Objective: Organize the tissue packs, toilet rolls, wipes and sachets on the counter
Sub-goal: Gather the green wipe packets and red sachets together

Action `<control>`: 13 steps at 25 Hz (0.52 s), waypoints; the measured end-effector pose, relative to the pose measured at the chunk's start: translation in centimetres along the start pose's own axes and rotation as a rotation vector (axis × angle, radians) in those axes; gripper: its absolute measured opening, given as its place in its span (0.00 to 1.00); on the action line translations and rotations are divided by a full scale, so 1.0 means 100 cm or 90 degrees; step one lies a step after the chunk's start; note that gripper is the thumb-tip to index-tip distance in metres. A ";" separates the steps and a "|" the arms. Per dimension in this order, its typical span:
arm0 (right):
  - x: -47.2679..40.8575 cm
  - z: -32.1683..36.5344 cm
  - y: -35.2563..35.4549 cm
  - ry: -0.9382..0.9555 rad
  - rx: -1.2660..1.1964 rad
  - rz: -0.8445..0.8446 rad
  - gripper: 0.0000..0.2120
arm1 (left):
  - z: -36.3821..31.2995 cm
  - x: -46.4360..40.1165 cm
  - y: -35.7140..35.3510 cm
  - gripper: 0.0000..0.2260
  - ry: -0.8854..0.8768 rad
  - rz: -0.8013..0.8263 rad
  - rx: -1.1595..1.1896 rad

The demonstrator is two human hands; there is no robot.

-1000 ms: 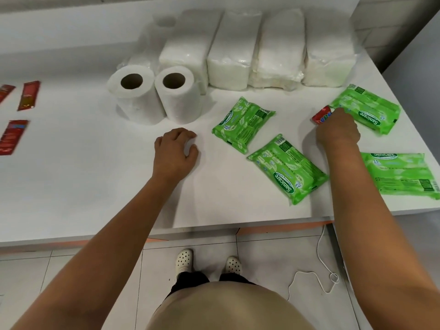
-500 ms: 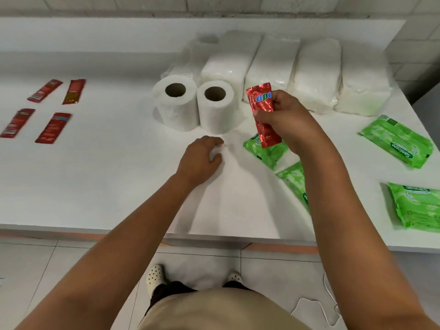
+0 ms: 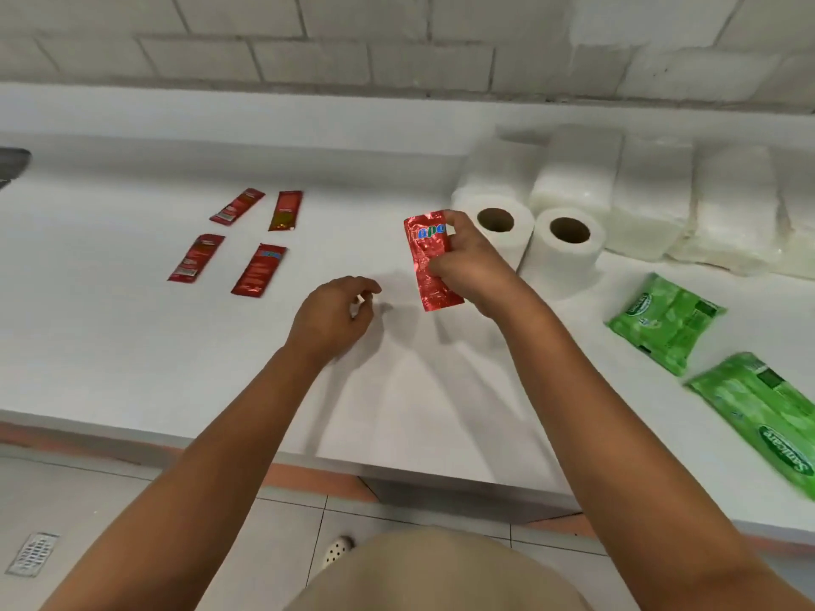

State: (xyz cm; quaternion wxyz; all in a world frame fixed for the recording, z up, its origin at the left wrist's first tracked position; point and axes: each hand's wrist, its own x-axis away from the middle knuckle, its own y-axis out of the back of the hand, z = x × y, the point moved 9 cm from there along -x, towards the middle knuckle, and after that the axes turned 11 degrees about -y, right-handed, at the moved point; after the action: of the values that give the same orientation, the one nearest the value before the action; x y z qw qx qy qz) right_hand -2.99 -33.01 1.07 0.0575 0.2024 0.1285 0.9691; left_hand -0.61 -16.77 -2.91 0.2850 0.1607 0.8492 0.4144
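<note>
My right hand (image 3: 469,262) pinches a red sachet (image 3: 427,266) and holds it upright above the white counter (image 3: 132,346). My left hand (image 3: 335,315) hovers just left of it, fingers loosely curled, holding nothing. Several red sachets (image 3: 256,269) lie in a loose group on the counter to the left. Two toilet rolls (image 3: 564,249) stand right of my right hand, with white tissue packs (image 3: 648,200) in a row behind them. Two green wipes packs (image 3: 666,321) lie at the right.
A white brick wall (image 3: 397,41) backs the counter behind a low ledge. The counter's front edge (image 3: 397,467) runs across below my forearms, with tiled floor and a floor drain (image 3: 33,553) underneath. A dark object (image 3: 13,163) shows at the far left edge.
My right hand lifted the red sachet from beside a wipes pack at the right and carried it leftward past the toilet rolls. My left hand rose off the counter. The view swung left.
</note>
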 end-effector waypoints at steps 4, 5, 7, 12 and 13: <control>-0.012 0.018 -0.097 0.028 0.041 0.044 0.36 | 0.091 0.035 0.066 0.12 0.066 -0.054 -0.108; -0.014 0.022 -0.120 0.041 0.064 0.051 0.33 | 0.114 0.043 0.079 0.13 0.090 -0.053 -0.142; -0.021 0.026 -0.167 0.049 0.117 0.067 0.28 | 0.162 0.058 0.103 0.15 0.159 -0.043 -0.186; -0.038 0.032 -0.263 0.033 0.181 0.119 0.26 | 0.244 0.081 0.137 0.19 0.261 -0.031 -0.183; -0.042 0.033 -0.277 0.036 0.196 0.123 0.26 | 0.254 0.084 0.137 0.19 0.271 -0.021 -0.178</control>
State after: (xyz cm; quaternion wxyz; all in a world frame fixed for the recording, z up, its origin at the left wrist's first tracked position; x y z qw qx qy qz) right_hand 3.81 -6.39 -5.14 -0.0714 0.1929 0.2564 0.9444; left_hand 8.94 11.32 -7.48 0.1257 0.0147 0.8272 0.5475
